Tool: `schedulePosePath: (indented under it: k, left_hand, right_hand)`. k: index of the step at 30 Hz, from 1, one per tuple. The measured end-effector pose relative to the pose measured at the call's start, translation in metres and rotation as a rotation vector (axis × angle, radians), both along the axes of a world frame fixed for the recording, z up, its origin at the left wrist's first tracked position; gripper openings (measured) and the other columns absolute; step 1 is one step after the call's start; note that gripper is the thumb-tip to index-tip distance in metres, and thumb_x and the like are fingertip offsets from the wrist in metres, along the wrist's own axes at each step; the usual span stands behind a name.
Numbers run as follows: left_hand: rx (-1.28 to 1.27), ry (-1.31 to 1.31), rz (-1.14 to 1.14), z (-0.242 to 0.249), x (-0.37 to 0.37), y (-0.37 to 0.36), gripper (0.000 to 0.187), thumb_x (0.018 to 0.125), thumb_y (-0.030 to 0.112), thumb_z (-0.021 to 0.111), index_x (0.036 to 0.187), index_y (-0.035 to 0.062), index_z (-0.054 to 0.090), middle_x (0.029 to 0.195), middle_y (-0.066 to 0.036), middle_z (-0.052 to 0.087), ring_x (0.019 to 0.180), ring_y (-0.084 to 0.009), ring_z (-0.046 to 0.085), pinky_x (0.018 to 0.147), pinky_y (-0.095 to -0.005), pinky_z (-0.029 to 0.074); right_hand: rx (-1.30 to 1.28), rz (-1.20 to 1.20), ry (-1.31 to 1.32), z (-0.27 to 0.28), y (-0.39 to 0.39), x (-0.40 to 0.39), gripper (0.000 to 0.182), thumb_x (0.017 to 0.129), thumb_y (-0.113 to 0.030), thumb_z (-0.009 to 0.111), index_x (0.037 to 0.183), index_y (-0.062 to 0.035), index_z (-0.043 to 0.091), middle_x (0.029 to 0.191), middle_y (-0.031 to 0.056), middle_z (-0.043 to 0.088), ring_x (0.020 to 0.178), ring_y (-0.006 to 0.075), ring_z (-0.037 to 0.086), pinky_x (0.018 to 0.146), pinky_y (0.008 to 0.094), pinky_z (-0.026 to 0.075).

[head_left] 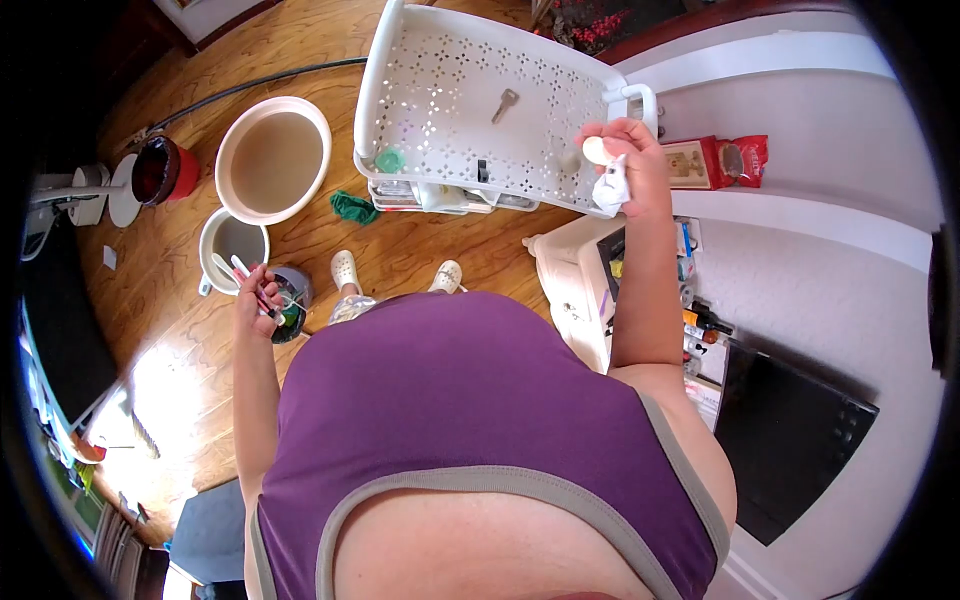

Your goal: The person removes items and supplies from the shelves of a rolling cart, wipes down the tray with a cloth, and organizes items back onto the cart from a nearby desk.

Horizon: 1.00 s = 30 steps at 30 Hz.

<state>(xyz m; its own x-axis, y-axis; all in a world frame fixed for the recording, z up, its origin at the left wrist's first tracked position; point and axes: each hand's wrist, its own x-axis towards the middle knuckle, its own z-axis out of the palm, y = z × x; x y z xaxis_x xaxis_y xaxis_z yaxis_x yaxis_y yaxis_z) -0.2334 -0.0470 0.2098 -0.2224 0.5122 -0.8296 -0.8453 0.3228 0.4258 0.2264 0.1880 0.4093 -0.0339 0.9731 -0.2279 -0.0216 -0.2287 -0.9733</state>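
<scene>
My left hand [258, 297] is closed round several thin white and pink sticks [238, 268], above a dark bin [292, 300] and beside a small white pot of cloudy water [206, 240]. My right hand [640, 160] grips a crumpled white tissue [611, 188] and a round white object [597, 150] at the right end of a white perforated basket shelf [420, 90]. On that shelf lie a grey key-shaped item [505, 105], a green translucent piece [389, 160] and a small black item [482, 171].
A large basin of murky water [323, 160] stands on the wooden floor, with a green cloth [353, 207] nearby. Far left is a red bin [187, 175]. A white cabinet [570, 280] with bottles, a red packet [752, 160] and a black screen [790, 440] are at right.
</scene>
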Motion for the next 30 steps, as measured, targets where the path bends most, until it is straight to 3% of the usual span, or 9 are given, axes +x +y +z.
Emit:
schedulePosePath:
  k: [2,4,8,14,19,22,24,28,30]
  left_hand:
    - [0.01,-0.009,-0.006,-0.002,-0.002,0.0,0.015,0.084,0.013,0.061,0.096,0.0131,0.052,0.07,-0.001,0.056,0.048,-0.0076,0.046,0.038,-0.0205,0.037]
    - [0.021,-0.012,-0.01,-0.003,-0.004,-0.004,0.016,0.084,0.013,0.061,0.097,0.0132,0.052,0.07,-0.001,0.056,0.048,-0.0078,0.046,0.038,-0.0205,0.037]
    - [0.028,-0.012,-0.007,-0.001,-0.001,-0.006,0.017,0.084,0.014,0.061,0.099,0.0129,0.053,0.071,-0.002,0.057,0.05,-0.0084,0.049,0.038,-0.0209,0.039]
    - [0.008,-0.039,0.026,-0.003,0.0,-0.006,0.016,0.082,0.012,0.063,0.096,0.0139,0.054,0.071,-0.003,0.057,0.046,-0.0072,0.046,0.037,-0.0198,0.036]
    - [0.001,-0.036,0.014,-0.001,-0.003,-0.004,0.015,0.084,0.013,0.062,0.096,0.0135,0.053,0.07,-0.003,0.057,0.048,-0.0078,0.047,0.038,-0.0209,0.037]
    - [0.018,-0.046,-0.001,-0.003,-0.003,-0.004,0.016,0.084,0.014,0.061,0.098,0.0125,0.053,0.07,-0.003,0.056,0.05,-0.0091,0.048,0.039,-0.0222,0.038]
    - [-0.006,-0.02,0.008,0.002,0.0,0.0,0.017,0.084,0.014,0.06,0.099,0.0126,0.053,0.07,-0.003,0.056,0.05,-0.0094,0.048,0.039,-0.0222,0.038]
    - [0.011,-0.037,0.003,0.003,-0.002,0.001,0.017,0.084,0.013,0.06,0.099,0.0113,0.053,0.07,-0.003,0.056,0.05,-0.0097,0.048,0.039,-0.0224,0.038]
    - [0.022,-0.042,0.012,0.009,0.0,0.002,0.017,0.084,0.013,0.061,0.099,0.0102,0.052,0.07,-0.003,0.056,0.05,-0.0094,0.048,0.04,-0.022,0.038]
  right_hand:
    - [0.018,-0.021,-0.179,-0.009,-0.003,0.003,0.017,0.077,-0.004,0.057,0.093,0.0007,0.057,0.085,0.017,0.065,0.071,0.019,0.063,0.056,0.026,0.051]
    - [0.27,0.189,-0.92,-0.02,-0.002,0.006,0.025,0.077,-0.01,0.059,0.099,0.0013,0.059,0.081,0.0165,0.064,0.074,0.0214,0.063,0.062,0.0318,0.05]
    - [0.21,0.366,-1.166,-0.044,0.001,0.011,0.03,0.074,-0.022,0.064,0.093,0.0008,0.061,0.081,0.0187,0.062,0.074,0.0297,0.061,0.07,0.0372,0.047]
    - [0.281,0.456,-1.068,-0.067,0.01,-0.004,0.021,0.076,-0.021,0.06,0.087,-0.0037,0.062,0.086,0.0152,0.058,0.079,0.0326,0.058,0.07,0.0389,0.046]
    - [0.339,0.663,-0.956,-0.043,0.006,-0.044,0.017,0.079,-0.02,0.056,0.083,-0.0055,0.063,0.084,0.0131,0.06,0.076,0.0333,0.058,0.068,0.0389,0.046]
    - [0.163,0.836,-1.084,-0.024,0.002,-0.077,0.018,0.079,-0.023,0.058,0.079,-0.0062,0.064,0.075,0.0137,0.061,0.072,0.034,0.059,0.067,0.0397,0.046]
    - [0.14,0.98,-1.315,-0.015,-0.002,-0.097,0.02,0.079,-0.025,0.059,0.077,-0.0064,0.066,0.068,0.0137,0.062,0.068,0.0329,0.059,0.064,0.0393,0.045]
    - [0.158,0.987,-1.302,-0.034,0.004,-0.098,0.02,0.078,-0.026,0.061,0.08,-0.0069,0.066,0.071,0.0137,0.062,0.068,0.0302,0.059,0.063,0.0385,0.045]
    - [0.103,0.898,-1.07,-0.027,0.006,-0.098,0.021,0.078,-0.027,0.062,0.081,-0.0061,0.067,0.07,0.0101,0.063,0.063,0.0228,0.058,0.061,0.0341,0.045]
